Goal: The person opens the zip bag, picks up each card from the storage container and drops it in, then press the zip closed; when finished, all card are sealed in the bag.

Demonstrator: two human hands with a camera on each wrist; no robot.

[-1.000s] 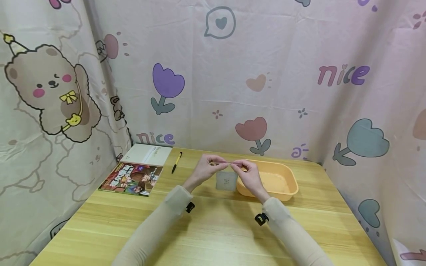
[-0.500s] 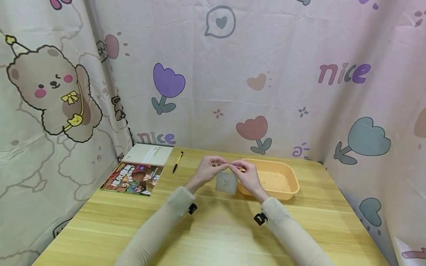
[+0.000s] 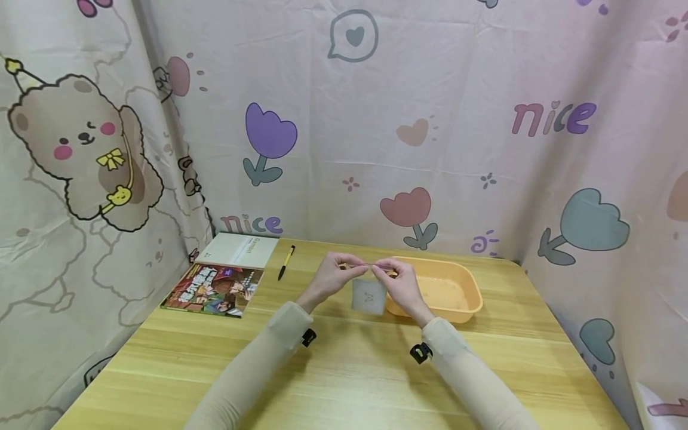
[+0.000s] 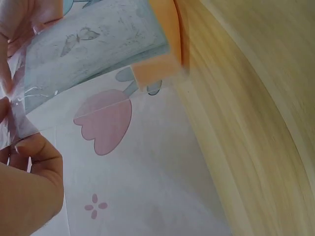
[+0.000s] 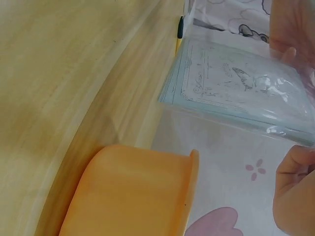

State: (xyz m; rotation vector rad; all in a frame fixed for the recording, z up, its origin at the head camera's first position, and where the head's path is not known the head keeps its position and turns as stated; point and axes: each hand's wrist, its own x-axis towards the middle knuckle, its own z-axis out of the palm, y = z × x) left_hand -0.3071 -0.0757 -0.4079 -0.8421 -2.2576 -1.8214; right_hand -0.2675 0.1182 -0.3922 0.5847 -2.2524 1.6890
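A clear plastic packet (image 3: pixel 368 297) hangs above the table, holding a stack of pale blue-grey paper sheets. A butterfly print (image 4: pixel 78 39) shows on its face in the left wrist view. My left hand (image 3: pixel 334 278) pinches the left end of the packet's top edge, which looks pinkish. At the right end, my right hand (image 3: pixel 402 286) pinches the same edge. Between the two hands the edge is stretched nearly straight. In the right wrist view the packet (image 5: pixel 236 83) tilts, and the edges of several sheets show through the plastic.
An orange plastic tray (image 3: pixel 475 298) stands on the table just behind and beside the right hand. Far left lie a colourful comic-style book (image 3: pixel 212 291) and a white book (image 3: pixel 239 249), with a yellow-and-black pen (image 3: pixel 286 263) near them. A printed curtain (image 3: pixel 333 119) encloses the table.
The packet's hanging body has swung slightly right and toward me, while both hands keep hold of its top edge. The hands drew a little together, then slightly apart again.
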